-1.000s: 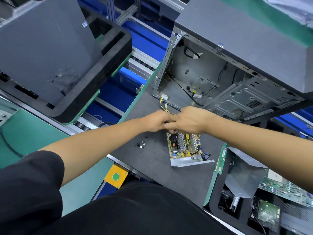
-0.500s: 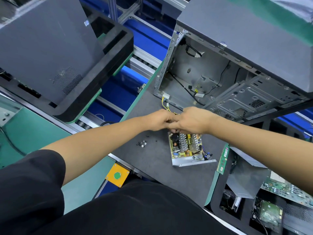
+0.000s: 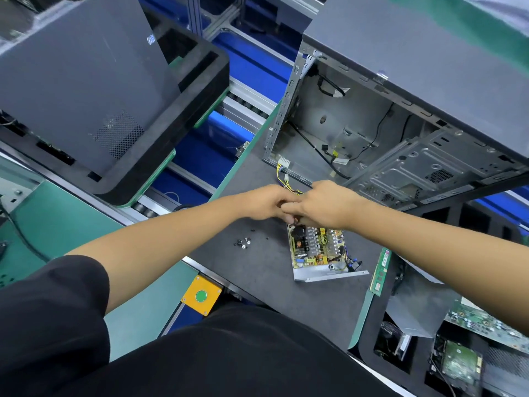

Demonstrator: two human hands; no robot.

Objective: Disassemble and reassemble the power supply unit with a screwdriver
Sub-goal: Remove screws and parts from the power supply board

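Observation:
The opened power supply unit [image 3: 316, 250] lies on the dark mat with its yellow circuit board exposed in a silver tray. My left hand [image 3: 263, 203] and my right hand [image 3: 323, 206] meet fingertip to fingertip over its far end. Both sets of fingers are curled. Yellow wires [image 3: 279, 174] with a white connector [image 3: 284, 161] run from the case edge under my right hand, whose fingers curl round that bundle. What my left fingers hold is hidden. Several loose black screws [image 3: 244, 242] lie left of the unit. No screwdriver is visible.
An open computer case [image 3: 372, 133] stands behind the unit. A RAM stick [image 3: 380, 272] lies at the mat's right edge, beside a black tray [image 3: 372, 333] of boards and a drive. A grey panel on a black tray [image 3: 86, 81] sits far left. A yellow box with a green button [image 3: 201, 295] is near me.
Both hands stay together over the unit's far end, with only small finger movement. The view has shifted slightly.

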